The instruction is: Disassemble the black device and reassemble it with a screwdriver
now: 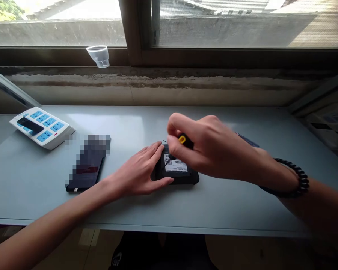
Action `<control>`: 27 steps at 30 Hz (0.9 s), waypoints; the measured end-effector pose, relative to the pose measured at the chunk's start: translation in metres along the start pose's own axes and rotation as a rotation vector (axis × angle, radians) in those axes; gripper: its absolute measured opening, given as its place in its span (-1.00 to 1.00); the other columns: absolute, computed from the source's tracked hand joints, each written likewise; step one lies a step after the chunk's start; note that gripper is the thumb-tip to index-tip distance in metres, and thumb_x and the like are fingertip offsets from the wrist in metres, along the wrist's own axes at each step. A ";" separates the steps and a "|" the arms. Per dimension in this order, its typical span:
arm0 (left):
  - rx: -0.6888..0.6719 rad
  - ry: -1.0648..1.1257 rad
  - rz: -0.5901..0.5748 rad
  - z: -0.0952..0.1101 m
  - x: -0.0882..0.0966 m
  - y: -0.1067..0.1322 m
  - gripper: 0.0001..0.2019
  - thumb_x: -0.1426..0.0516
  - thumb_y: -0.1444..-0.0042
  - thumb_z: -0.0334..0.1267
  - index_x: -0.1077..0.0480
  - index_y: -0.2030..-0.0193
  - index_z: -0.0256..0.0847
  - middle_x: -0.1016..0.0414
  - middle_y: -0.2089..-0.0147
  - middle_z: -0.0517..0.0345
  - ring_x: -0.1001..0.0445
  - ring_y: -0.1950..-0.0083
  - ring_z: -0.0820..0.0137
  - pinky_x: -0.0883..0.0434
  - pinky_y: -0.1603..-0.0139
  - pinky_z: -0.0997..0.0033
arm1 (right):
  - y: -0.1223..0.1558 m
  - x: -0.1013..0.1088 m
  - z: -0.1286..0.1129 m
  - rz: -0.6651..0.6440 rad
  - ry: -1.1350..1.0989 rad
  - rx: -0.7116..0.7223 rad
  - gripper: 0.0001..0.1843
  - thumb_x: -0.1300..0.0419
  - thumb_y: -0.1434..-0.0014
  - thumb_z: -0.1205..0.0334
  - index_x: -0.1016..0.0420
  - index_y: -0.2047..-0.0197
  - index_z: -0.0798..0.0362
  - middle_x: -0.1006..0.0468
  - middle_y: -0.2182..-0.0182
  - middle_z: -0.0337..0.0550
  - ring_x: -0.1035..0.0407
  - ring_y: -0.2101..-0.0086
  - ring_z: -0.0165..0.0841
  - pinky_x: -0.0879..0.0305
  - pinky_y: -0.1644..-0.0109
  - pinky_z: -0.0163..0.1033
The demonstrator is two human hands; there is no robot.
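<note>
A flat black device [195,178] with a white printed label and QR code on its upper face lies on the table. My left hand [139,168] holds its left side, with fingers stretched toward the far edge and the thumb along the near edge. Above the label, my right hand [197,142] is closed around a screwdriver [186,140] with a black and yellow handle. Its thin shaft points down and left to the device. Whether the tip touches a screw I cannot tell. A tiny dark piece [165,141] shows just beyond the device.
Left of my hands lies a dark phone [87,168], partly pixelated. Farther left, a white and blue power strip [55,140] carries a small black object [30,125]. A clear plastic cup [99,57] is by the window. Another dark flat thing [247,140] shows behind my right wrist.
</note>
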State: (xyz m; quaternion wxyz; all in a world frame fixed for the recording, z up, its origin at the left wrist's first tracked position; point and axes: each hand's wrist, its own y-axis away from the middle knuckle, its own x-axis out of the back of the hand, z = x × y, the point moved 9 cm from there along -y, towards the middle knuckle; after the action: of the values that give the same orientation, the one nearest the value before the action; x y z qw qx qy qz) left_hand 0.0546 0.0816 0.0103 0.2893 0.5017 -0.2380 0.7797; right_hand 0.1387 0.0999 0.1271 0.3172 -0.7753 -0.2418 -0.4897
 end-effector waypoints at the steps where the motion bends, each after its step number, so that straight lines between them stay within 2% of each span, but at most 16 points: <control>1: -0.007 -0.005 -0.001 0.003 0.002 -0.001 -0.35 -0.08 -0.35 0.11 -0.23 -0.39 -0.34 -0.36 -0.36 -0.31 -0.33 -0.40 -0.12 -0.31 -0.40 -0.16 | -0.004 -0.003 -0.006 -0.059 0.041 0.031 -0.89 0.00 -0.25 0.33 -0.15 0.33 0.03 -0.03 0.67 -0.42 0.17 0.63 -0.52 0.19 0.50 -0.25; 3: -0.025 -0.009 -0.007 0.011 0.007 -0.005 -0.49 -0.05 -0.38 0.02 -0.32 -0.30 -0.27 -0.47 -0.27 -0.19 -0.39 -0.33 -0.07 -0.30 -0.39 -0.13 | -0.010 -0.011 -0.017 -0.181 0.130 0.094 -0.86 -0.03 -0.27 0.34 -0.16 0.35 0.03 0.00 0.67 -0.41 0.20 0.63 -0.51 0.21 0.49 -0.24; 5: -0.052 0.015 -0.021 0.019 0.012 -0.009 -0.60 -0.02 -0.38 -0.08 -0.37 -0.24 -0.22 -0.51 -0.22 -0.08 -0.41 -0.29 0.01 -0.31 -0.38 -0.04 | -0.014 -0.015 -0.027 -0.244 0.190 0.151 -0.81 -0.05 -0.30 0.32 -0.16 0.37 0.04 -0.03 0.66 -0.38 0.20 0.62 -0.51 0.22 0.50 -0.24; 9: -0.108 0.122 -0.028 0.030 0.019 -0.014 -0.74 -0.04 -0.33 -0.12 -0.47 0.03 -0.15 -0.60 -0.04 0.08 -0.49 -0.14 0.10 -0.42 -0.19 0.15 | -0.013 -0.013 -0.034 -0.217 0.219 0.206 -0.75 -0.07 -0.34 0.24 -0.14 0.39 0.03 -0.03 0.65 -0.36 0.21 0.62 -0.49 0.26 0.52 -0.22; 12: -0.087 0.151 -0.019 0.029 0.017 -0.015 -0.77 -0.04 -0.32 -0.14 -0.48 0.11 -0.13 -0.61 0.03 0.11 -0.48 -0.12 0.11 -0.38 -0.24 0.11 | -0.007 -0.011 -0.031 -0.205 0.255 0.199 -0.73 -0.08 -0.35 0.24 -0.14 0.40 0.02 -0.07 0.65 -0.35 0.25 0.63 -0.48 0.30 0.54 -0.21; 15: -0.075 0.145 0.033 0.026 0.012 -0.013 -0.78 -0.04 -0.27 -0.16 -0.48 0.20 -0.16 -0.59 0.08 0.06 -0.45 -0.11 0.06 -0.37 -0.26 0.04 | -0.002 -0.009 -0.031 -0.189 0.297 0.220 -0.73 -0.13 -0.29 0.33 -0.14 0.41 0.02 -0.21 0.57 -0.32 0.29 0.63 -0.49 0.34 0.56 -0.20; 17: -0.067 0.141 0.039 0.024 0.007 -0.011 -0.79 -0.05 -0.25 -0.17 -0.49 0.22 -0.17 -0.59 0.09 0.03 -0.45 -0.09 0.04 -0.39 -0.22 0.00 | -0.001 -0.008 -0.032 -0.169 0.307 0.241 -0.74 -0.15 -0.24 0.41 -0.13 0.40 0.02 -0.24 0.53 -0.32 0.30 0.63 -0.48 0.34 0.58 -0.21; 20: -0.018 0.149 0.020 0.020 0.003 -0.010 -0.82 -0.08 -0.24 -0.17 -0.49 0.20 -0.16 -0.60 0.08 0.04 -0.47 -0.06 0.05 -0.39 -0.20 0.00 | -0.004 -0.007 -0.030 -0.123 0.260 0.237 -0.75 -0.12 -0.29 0.37 -0.13 0.39 0.01 -0.10 0.59 -0.35 0.31 0.63 -0.47 0.32 0.58 -0.20; 23: 0.039 0.165 0.045 0.017 0.010 -0.010 -0.77 -0.12 -0.18 -0.17 -0.48 0.08 -0.16 -0.60 -0.02 0.01 -0.43 -0.20 0.00 -0.39 -0.25 0.01 | -0.006 -0.009 -0.026 -0.131 0.145 0.230 -0.75 -0.05 -0.37 0.28 -0.11 0.36 0.01 0.04 0.63 -0.39 0.29 0.62 -0.47 0.28 0.56 -0.21; 27: 0.081 0.204 0.024 0.016 0.013 -0.011 -0.73 -0.15 -0.12 -0.19 -0.47 0.04 -0.15 -0.54 -0.09 0.01 -0.41 -0.26 0.00 -0.45 -0.22 0.06 | -0.003 -0.011 -0.026 -0.197 0.073 0.261 -0.74 0.02 -0.38 0.31 -0.05 0.38 0.02 -0.02 0.62 -0.38 0.26 0.60 -0.50 0.26 0.50 -0.21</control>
State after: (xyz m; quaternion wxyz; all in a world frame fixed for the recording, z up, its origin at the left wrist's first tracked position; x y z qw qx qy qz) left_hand 0.0685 0.0821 0.0290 0.2823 0.4283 -0.1816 0.8390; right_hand 0.1161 0.0824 0.1263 0.3743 -0.6817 -0.3668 -0.5105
